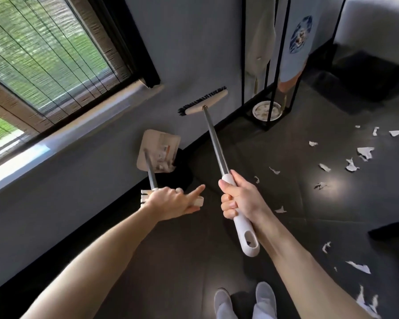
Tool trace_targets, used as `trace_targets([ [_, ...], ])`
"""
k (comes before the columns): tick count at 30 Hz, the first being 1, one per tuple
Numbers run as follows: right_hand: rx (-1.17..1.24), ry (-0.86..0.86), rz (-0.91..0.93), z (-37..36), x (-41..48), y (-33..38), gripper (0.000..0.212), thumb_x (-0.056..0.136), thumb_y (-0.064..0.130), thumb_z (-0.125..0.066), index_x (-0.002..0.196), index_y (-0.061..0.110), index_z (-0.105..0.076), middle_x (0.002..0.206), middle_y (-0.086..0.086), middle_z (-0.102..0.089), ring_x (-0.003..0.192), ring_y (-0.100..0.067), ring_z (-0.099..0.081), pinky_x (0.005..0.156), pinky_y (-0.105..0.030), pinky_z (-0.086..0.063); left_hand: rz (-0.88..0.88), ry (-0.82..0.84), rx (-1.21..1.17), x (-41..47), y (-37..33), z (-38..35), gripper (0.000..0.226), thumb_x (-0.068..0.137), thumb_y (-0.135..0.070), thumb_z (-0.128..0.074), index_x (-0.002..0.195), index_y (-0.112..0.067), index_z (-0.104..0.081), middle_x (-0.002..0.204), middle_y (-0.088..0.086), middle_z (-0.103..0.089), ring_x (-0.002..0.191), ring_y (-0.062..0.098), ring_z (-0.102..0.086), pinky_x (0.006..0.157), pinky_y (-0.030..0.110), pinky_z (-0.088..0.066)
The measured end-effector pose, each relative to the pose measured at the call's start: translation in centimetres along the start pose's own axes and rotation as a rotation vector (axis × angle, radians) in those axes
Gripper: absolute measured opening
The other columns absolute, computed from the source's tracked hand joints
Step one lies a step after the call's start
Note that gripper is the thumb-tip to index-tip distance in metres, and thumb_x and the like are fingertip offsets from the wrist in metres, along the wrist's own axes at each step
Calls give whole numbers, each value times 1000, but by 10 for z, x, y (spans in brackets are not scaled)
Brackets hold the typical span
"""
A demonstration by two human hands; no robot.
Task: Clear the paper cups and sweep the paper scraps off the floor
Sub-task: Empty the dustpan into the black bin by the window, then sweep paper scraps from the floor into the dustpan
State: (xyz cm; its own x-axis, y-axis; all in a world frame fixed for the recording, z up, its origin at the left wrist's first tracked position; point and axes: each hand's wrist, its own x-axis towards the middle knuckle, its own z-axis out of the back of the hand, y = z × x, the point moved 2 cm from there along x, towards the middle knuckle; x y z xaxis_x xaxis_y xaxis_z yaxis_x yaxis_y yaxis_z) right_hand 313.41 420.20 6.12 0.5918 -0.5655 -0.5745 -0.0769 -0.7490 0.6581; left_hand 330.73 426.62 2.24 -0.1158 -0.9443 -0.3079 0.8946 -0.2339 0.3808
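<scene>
My right hand (237, 199) grips the white handle of a broom (217, 143). Its beige head with black bristles (203, 102) hangs raised in front of the grey wall. My left hand (171, 200) holds the top of a long-handled dustpan (158, 150), index finger pointing out. The beige pan has some paper bits in it and stands by the wall's base. Several white paper scraps (365, 153) lie scattered over the dark floor at the right, with more scraps (358, 267) nearer my feet. No paper cups are in view.
A black metal rack (271, 65) with hanging clothes stands against the wall, a round white bowl (266, 110) at its base. A window with blinds (44, 61) fills the left. Dark furniture (366, 70) sits far right. My slippers (265, 298) show at the bottom.
</scene>
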Motion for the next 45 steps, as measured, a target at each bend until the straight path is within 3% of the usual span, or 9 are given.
trace_targets([
  [5, 24, -17, -11, 4, -1, -4, 67, 97, 9, -53, 153, 26, -19, 60, 0, -34, 35, -2, -34, 32, -16, -30, -25, -224, 29, -19, 23, -3, 63, 86, -57, -28, 127, -22, -61, 42, 4, -50, 25, 17, -47, 29, 15, -25],
  [14, -18, -45, -7, 17, 3, -14, 64, 97, 9, -52, 152, 25, -23, 51, 3, -34, 36, -3, -33, 32, -17, -30, -17, -229, -156, -27, -10, -52, 63, 86, -61, -28, 133, -28, -53, 48, 8, -56, 26, 24, -49, 26, 26, -39],
  [19, 25, -49, -28, 13, 0, -14, 65, 97, 8, -53, 152, 24, -24, 50, 4, -36, 36, -2, -34, 32, -15, -30, 135, -284, -117, -27, 36, -5, 67, 93, -65, -8, 147, -30, -25, 66, 12, -66, 45, 30, -64, 32, 36, -46],
  [24, 18, -56, -5, 4, -12, -6, 64, 97, 7, -53, 152, 24, -25, 54, 3, -35, 36, -2, -34, 32, -15, -31, 539, -345, -487, -55, 96, 95, 59, 93, -64, -29, 147, -42, -18, 113, 15, -66, 91, 41, -65, 74, 48, -56],
  [27, 36, -54, 34, 0, -19, 2, 63, 97, 6, -52, 151, 23, -25, 57, 3, -34, 37, -1, -33, 33, -14, -30, 636, -566, -720, -73, 125, 149, 59, 97, -55, -36, 149, -34, -21, 105, 11, -66, 87, 17, -67, 73, 25, -52],
  [30, 53, -62, 60, 0, -24, 9, 63, 97, 6, -51, 151, 24, -24, 60, 2, -34, 37, -1, -33, 33, -13, -30, 659, -716, -852, -83, 140, 186, 65, 96, -50, -44, 151, -33, -14, 79, 4, -62, 56, 11, -56, 45, 10, -46],
  [38, 86, -164, 79, 41, -37, 17, 31, 98, 7, -51, 121, 23, -39, 49, 4, -36, 34, -1, -33, 29, -15, -28, 536, -641, -1217, -17, 92, 152, 86, 89, -7, -60, 148, -46, -12, 144, -4, -44, 113, 29, -58, 84, 36, -51],
  [42, 71, -233, 89, 87, -50, 21, 15, 98, 4, -49, 90, 16, -44, 46, 5, -36, 33, -2, -32, 29, -15, -27, 535, -579, -1320, 47, 42, 124, 72, 91, -8, -56, 148, -39, -25, 145, -12, -43, 126, 3, -44, 104, 15, -33],
  [45, 83, -310, 96, 130, -53, 29, 21, 98, 3, -47, 82, 14, -41, 46, 5, -36, 32, -2, -32, 28, -15, -27, 465, -499, -1410, 99, -1, 119, 67, 93, -14, -54, 147, -42, -26, 142, -13, -46, 121, 19, -54, 102, 39, -45],
])
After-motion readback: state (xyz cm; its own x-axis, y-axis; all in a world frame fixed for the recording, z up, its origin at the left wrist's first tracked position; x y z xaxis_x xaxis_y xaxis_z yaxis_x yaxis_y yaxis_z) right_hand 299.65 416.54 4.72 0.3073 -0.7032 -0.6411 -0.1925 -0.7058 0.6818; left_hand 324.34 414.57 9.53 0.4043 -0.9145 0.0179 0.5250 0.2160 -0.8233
